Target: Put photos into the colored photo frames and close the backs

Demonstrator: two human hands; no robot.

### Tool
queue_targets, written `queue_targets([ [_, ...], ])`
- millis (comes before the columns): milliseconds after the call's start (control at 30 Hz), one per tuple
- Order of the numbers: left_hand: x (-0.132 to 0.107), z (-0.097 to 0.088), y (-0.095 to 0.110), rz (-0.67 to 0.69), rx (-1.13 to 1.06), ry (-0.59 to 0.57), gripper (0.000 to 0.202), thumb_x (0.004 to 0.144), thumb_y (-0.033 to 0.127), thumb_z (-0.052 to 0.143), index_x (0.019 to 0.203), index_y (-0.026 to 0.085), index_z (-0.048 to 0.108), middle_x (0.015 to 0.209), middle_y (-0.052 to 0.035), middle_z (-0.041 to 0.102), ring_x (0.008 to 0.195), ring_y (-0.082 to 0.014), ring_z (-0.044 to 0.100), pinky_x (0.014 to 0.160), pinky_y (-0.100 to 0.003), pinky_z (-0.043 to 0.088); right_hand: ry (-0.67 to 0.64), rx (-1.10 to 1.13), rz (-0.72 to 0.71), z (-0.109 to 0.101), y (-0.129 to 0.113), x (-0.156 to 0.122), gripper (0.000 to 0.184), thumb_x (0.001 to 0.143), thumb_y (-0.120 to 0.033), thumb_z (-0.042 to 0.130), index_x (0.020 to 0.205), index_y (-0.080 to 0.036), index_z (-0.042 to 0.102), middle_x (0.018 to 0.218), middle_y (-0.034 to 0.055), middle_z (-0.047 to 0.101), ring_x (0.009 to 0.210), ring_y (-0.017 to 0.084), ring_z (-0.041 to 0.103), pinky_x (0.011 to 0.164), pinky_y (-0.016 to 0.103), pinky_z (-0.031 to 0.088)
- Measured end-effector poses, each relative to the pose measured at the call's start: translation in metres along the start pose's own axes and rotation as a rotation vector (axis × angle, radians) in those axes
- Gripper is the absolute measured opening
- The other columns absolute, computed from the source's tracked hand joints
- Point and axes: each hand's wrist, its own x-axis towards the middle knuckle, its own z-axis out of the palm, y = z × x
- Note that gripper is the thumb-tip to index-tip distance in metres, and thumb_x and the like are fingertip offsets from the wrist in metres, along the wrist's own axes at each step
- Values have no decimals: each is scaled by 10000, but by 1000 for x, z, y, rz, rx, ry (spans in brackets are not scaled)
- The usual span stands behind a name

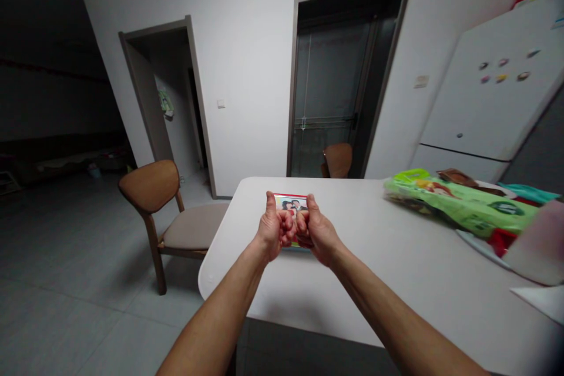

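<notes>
White table (379, 282), rounded corners. A flat rectangular picture piece (291, 203) was at the far-left part of the table, near the far edge and inward from the left edge. Its face bore a printed image of people; a red strip ran along its top and a bluish strip showed at its bottom. Whether it lay on the table or was lifted off it, I could not tell.

Left hand (273, 229): at the picture piece's left side, thumb raised by the top left corner, fingers curled inward over the face. Right hand (322, 235): at the right side, thumb upright by the top right corner, fingers likewise bent in. The two sets of curled fingers nearly met in front of the printed image, hiding much of it. Could not tell whether they pinched the piece or only lay against it.

Toward the table's right end, a green package (476, 202) lay near the far edge, well apart from the hands. Nearer, a plate (473, 248) showed its rim, partly covered, with a pale translucent object (540, 247) over its right part. Off the table's left edge stood a wooden chair (194, 228) with a padded seat; a second chair back (339, 160) rose behind the far edge.
</notes>
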Motion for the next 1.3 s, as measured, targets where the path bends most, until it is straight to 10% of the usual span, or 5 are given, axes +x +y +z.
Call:
queue_targets([
  [233,13,-36,-52,-47,9,265,550,642,680,402,500,150,429,376,40,447,303,-27,330,353,-152,177,287,-996,-342,-45,41,31,425,712,-536,374,570,-171,539,582,37,555,579,139,490,543,251,347],
  [467,25,-50,-96,-51,-103,358,338,649,450,586,715,121,538,571,-43,588,488,-121,542,468,-217,391,83,-1626,-428,-64,67,23,231,642,-247,555,867,-211,593,889,59,568,842,191,479,721,310,337],
  [700,7,-22,-102,162,-150,391,343,619,344,620,892,145,561,801,-49,635,747,-190,592,637,-262,455,132,-1193,-378,-65,56,-14,349,712,-348,456,986,-159,562,1067,108,528,1005,213,454,884,360,328],
  [967,-83,11,-76,734,967,75,311,745,235,447,1030,145,533,882,-88,639,813,-200,590,716,-278,470,399,-256,-89,-73,32,-74,592,723,-532,377,1250,-278,286,1261,49,418,1089,215,448,783,344,455],
  [1300,-91,-7,-136,1329,1606,13,281,809,214,318,976,167,539,901,-43,661,847,-151,603,700,-229,500,84,-46,207,-74,55,-91,426,674,-339,515,1052,-142,529,856,94,666,749,229,619,686,361,478],
])
